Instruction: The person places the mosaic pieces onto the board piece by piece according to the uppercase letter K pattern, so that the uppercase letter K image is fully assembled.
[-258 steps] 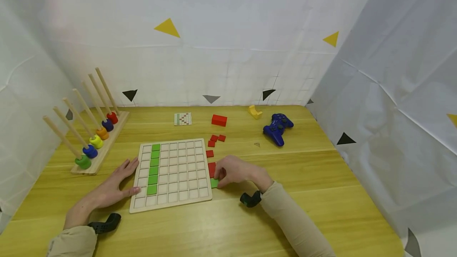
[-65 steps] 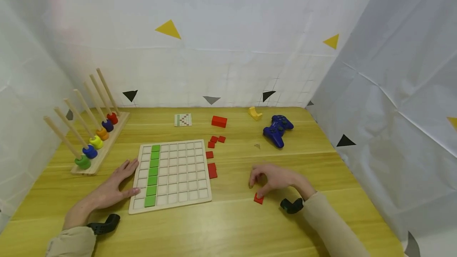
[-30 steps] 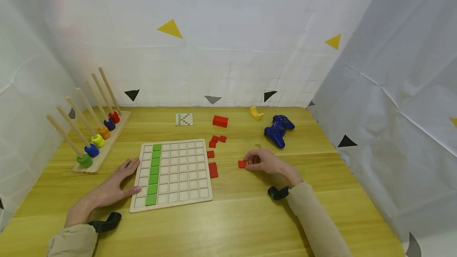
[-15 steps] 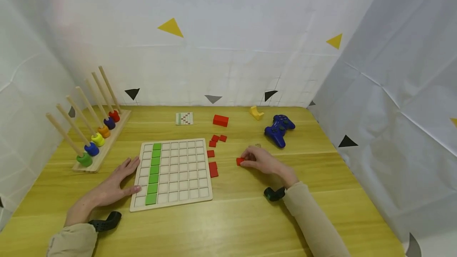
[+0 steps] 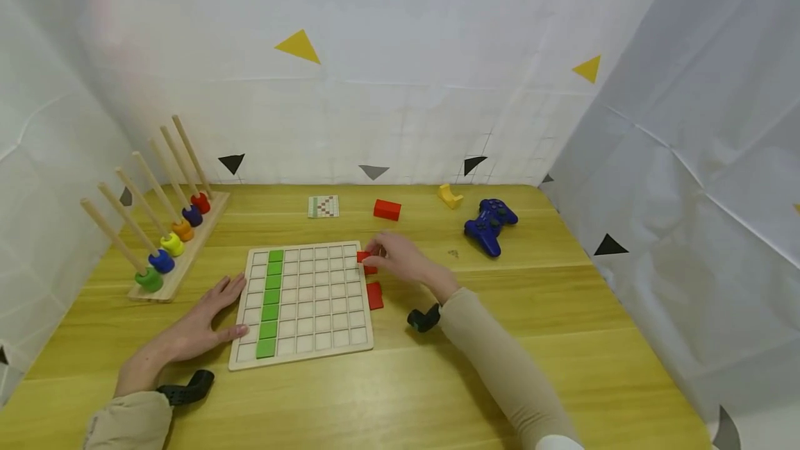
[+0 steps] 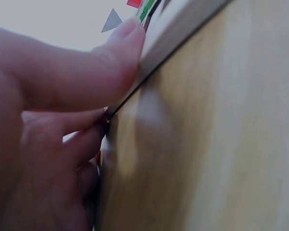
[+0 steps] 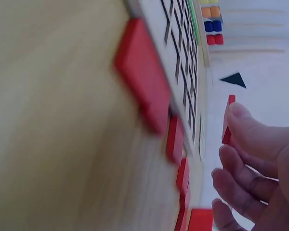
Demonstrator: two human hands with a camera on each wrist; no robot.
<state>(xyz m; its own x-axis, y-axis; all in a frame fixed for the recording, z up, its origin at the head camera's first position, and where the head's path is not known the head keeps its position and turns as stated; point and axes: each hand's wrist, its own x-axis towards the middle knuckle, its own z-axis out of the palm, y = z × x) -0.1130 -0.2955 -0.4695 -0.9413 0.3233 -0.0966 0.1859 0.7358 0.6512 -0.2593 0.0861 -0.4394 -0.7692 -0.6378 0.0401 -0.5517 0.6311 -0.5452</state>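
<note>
A wooden grid board [image 5: 298, 362] lies on the table with a column of green tiles [image 5: 271, 300] in its second row of cells from the left. My left hand [image 5: 200, 325] lies flat on the table, fingers straight, thumb [image 6: 120, 43] pressed against the board's left edge. My right hand [image 5: 378, 253] pinches a red tile [image 5: 362, 256] just above the board's upper right corner; the same red tile [image 7: 228, 120] shows edge-on between thumb and fingers in the right wrist view. Loose red tiles [image 5: 373, 295] lie beside the board's right edge.
A peg rack with coloured rings [image 5: 167, 242] stands at the left. At the back lie a pattern card [image 5: 323, 206], a red block [image 5: 387, 210], a yellow piece [image 5: 447, 195] and a blue game controller [image 5: 489, 222]. White cloth walls enclose the table.
My right hand picked up a red tile from the table's middle right and carried it left to the board's upper right corner. Earlier, one green tile joined the column. The left hand stayed put.
</note>
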